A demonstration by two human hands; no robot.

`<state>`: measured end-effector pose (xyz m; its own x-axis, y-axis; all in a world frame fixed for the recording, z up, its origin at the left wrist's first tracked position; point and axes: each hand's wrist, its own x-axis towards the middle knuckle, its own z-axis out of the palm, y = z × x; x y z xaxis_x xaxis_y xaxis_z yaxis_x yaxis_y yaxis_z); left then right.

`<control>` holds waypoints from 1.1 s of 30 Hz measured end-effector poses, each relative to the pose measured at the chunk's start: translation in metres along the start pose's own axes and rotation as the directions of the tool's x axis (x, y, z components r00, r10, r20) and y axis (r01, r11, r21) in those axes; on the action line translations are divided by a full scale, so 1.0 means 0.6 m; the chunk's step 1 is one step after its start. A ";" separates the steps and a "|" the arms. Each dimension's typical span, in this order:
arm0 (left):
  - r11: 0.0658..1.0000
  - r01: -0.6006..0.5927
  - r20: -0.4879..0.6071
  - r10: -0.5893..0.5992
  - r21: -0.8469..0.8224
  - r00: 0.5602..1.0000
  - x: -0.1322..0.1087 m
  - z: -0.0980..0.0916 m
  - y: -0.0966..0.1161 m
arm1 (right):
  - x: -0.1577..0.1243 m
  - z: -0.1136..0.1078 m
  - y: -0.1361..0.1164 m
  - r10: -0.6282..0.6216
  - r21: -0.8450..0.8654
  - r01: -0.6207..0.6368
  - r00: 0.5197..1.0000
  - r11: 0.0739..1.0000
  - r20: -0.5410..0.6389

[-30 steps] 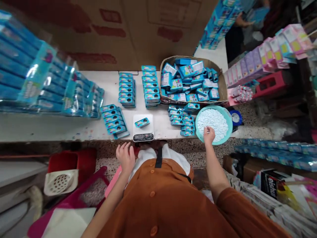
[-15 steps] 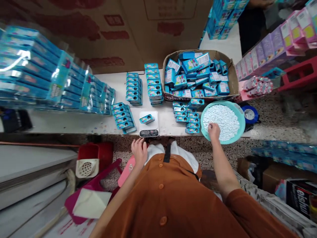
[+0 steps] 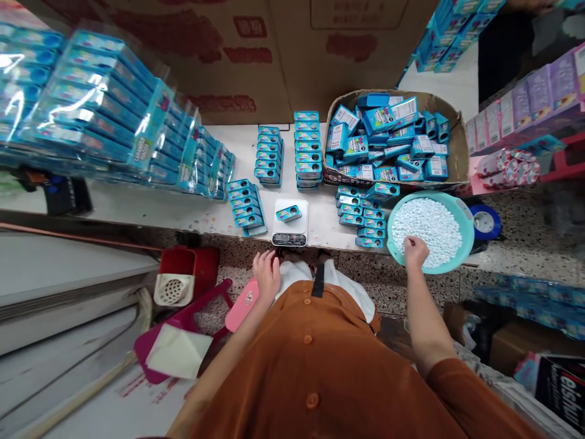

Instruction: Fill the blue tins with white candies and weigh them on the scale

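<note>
My right hand (image 3: 415, 250) reaches into a teal bowl (image 3: 465, 214) of small white tablets (image 3: 429, 224), its fingers curled down among them. My left hand (image 3: 267, 272) rests open on my lap, just below the table edge and a white digital scale (image 3: 290, 224). One small blue tin (image 3: 288, 213) lies on the scale. Rows of the same blue tins (image 3: 364, 218) lie between the scale and the bowl. More rows of blue tins (image 3: 244, 204) sit left of the scale.
A cardboard tray (image 3: 454, 123) heaped with blue boxes stands behind the bowl. Shrink-wrapped blue packs (image 3: 109, 128) pile up at left. Large cartons (image 3: 256, 49) back the white table (image 3: 150, 210). A red bin (image 3: 192, 268) and pink items sit on the floor.
The camera has swung, so everything sits further right in the picture. My right hand stays in the tablets; my left hand has settled nearer my body below the scale.
</note>
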<state>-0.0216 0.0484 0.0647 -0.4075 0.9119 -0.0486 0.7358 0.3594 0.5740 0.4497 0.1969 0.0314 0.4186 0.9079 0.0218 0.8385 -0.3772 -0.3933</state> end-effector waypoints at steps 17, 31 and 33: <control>0.999 -0.046 0.006 0.046 0.004 0.999 0.044 -0.049 -0.050 | 0.019 0.000 -0.013 -0.085 -0.139 0.099 0.991 0.985 0.099; 0.998 -0.064 -0.009 0.064 -0.027 0.998 0.079 -0.064 -0.075 | 0.016 -0.034 -0.076 0.013 -0.014 -0.017 0.977 1.000 -0.215; 0.998 -0.058 -0.003 0.058 -0.035 0.998 0.080 -0.064 -0.076 | 0.005 -0.035 -0.147 -0.083 0.057 0.097 0.972 0.994 -0.221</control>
<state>-0.0955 0.0681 0.0674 -0.3659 0.9306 -0.0133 0.7387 0.2991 0.6040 0.3840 0.2289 0.0856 0.4147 0.8730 0.2569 0.8541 -0.2760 -0.4409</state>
